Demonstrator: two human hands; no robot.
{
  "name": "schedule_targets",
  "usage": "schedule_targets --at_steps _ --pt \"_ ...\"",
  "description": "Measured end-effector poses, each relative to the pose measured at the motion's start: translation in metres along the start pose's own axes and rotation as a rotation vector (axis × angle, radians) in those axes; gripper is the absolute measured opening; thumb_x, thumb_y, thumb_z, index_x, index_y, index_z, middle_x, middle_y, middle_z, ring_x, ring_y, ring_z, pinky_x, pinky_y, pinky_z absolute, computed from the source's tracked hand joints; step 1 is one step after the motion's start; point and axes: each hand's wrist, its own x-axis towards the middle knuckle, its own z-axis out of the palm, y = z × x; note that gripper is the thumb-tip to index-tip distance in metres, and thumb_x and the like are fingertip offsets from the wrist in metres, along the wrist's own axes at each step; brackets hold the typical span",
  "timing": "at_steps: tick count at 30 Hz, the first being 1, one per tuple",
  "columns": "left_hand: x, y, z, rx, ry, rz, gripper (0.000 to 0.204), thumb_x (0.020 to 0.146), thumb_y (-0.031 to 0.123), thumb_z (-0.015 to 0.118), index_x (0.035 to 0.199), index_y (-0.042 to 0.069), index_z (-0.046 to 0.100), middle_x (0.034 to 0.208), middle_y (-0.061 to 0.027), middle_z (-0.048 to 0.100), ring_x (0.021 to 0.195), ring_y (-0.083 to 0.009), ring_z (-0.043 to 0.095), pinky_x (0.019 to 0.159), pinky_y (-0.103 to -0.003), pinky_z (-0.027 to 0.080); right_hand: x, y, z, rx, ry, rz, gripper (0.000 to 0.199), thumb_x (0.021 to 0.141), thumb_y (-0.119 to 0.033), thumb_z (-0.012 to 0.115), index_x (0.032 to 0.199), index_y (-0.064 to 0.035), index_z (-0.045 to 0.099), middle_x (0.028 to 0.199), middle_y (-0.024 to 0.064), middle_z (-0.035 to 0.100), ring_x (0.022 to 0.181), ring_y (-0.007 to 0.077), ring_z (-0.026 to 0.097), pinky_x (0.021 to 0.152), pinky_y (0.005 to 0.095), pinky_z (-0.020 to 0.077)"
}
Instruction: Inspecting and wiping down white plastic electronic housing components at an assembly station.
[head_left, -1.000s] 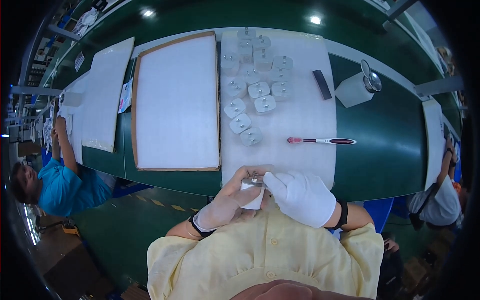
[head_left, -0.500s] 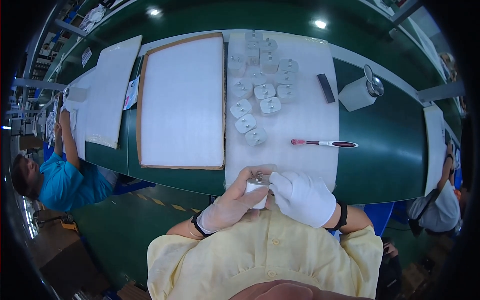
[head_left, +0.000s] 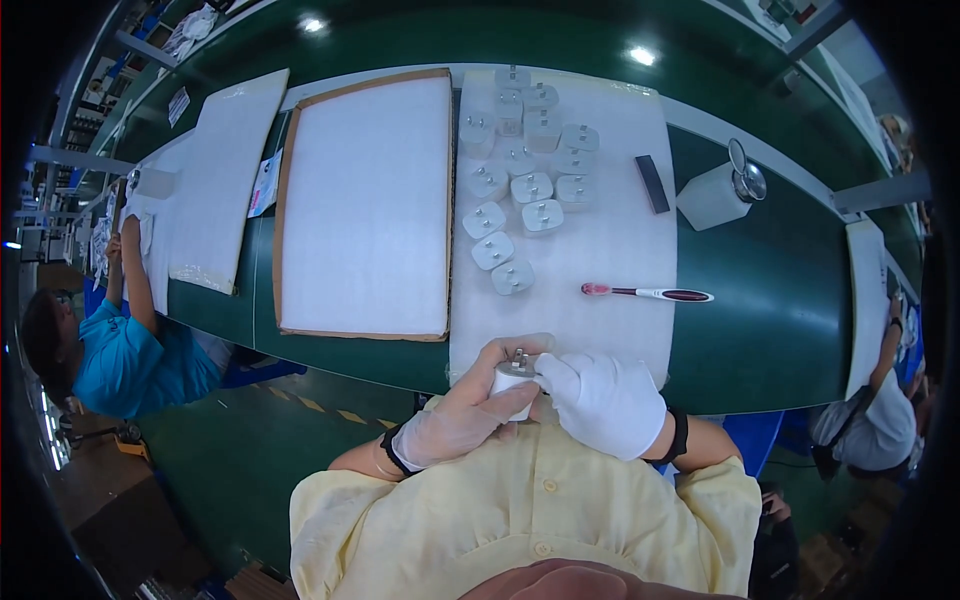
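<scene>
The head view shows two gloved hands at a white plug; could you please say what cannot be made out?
Head view: part of the white plug, covered by the left hand.
Head view: whether the right hand grips anything, its fingertips folded from sight.
Head view: undersides of the clustered plugs, facing the mat.
Head view: what the left co-worker's hands hold; too small.

The left hand (head_left: 455, 418), thinly gloved, holds a plug (head_left: 514, 371) with its prongs (head_left: 520, 356) upward. The right hand (head_left: 603, 399) (this one is gloved in white) is against the plug's side. Beyond, more plugs (head_left: 532, 188) stand on a white mat (head_left: 610, 235); to their right are a toothbrush (head_left: 650, 293) and a dark bar (head_left: 652, 184).
</scene>
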Motion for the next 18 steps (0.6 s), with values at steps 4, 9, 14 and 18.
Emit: schedule_targets --at_steps 4,9,14,18 --pt "0.0019 -0.0056 -0.0021 0.024 -0.007 0.031 0.041 0.099 0.012 0.049 0.138 0.012 0.034 0.103 -0.0017 0.052 0.076 -0.0054 0.050 0.058 -0.020 0.045 -0.0001 0.0003 0.0000 0.010 0.003 -0.011 0.025 0.077 -0.020 0.066 0.096 -0.0089 0.053 0.067 0.0063 0.054 0.062 0.0235 0.059 0.048 0.0387 0.0477" --pt "0.0026 -0.0058 -0.0016 0.053 -0.017 0.060 0.041 0.100 0.012 0.049 0.138 0.012 0.034 0.100 -0.0019 0.053 0.077 -0.0054 0.050 0.059 -0.020 0.044 -0.0010 0.0005 0.0006 -0.017 0.032 -0.031 0.030 0.078 -0.026 0.069 0.096 -0.0084 0.053 0.067 0.0061 0.053 0.062 0.0231 0.059 0.048 0.0380 0.0477" --pt "0.0035 -0.0070 -0.0016 0.053 -0.007 0.051 0.041 0.099 0.012 0.050 0.138 0.013 0.034 0.098 -0.0014 0.054 0.075 -0.0055 0.050 0.058 -0.020 0.044 -0.0001 0.0002 -0.0007 -0.002 0.019 -0.034 0.030 0.079 -0.026 0.068 0.097 -0.0083 0.053 0.068 0.0055 0.053 0.062 0.0226 0.059 0.048 0.0375 0.0479" --pt "0.0036 -0.0077 -0.0014 0.064 -0.006 0.049 0.041 0.099 0.013 0.050 0.137 0.013 0.034 0.095 -0.0014 0.054 0.073 -0.0055 0.050 0.058 -0.020 0.043 -0.0037 0.0024 0.0045 0.002 -0.032 -0.011 0.047 0.075 -0.032 0.073 0.113 -0.0111 0.056 0.077 0.0052 0.059 0.065 0.0248 0.060 0.052 0.0387 0.0461"
